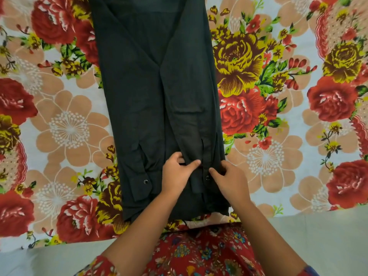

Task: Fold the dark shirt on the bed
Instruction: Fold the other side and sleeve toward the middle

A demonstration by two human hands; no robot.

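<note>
The dark shirt lies flat on the bed as a long narrow strip, both sides folded inward and the sleeves laid down its length. Two sleeve cuffs with small round snaps rest near the hem closest to me. My left hand rests on the right-hand sleeve just above its cuff, fingers curled and pinching the fabric. My right hand sits beside it on the same cuff, fingertips gripping the cloth next to the snap. The two hands are almost touching.
A floral bedsheet with red, yellow and peach flowers covers the bed around the shirt. The bed's near edge runs across the bottom, with pale floor below it. My red patterned clothing fills the bottom centre.
</note>
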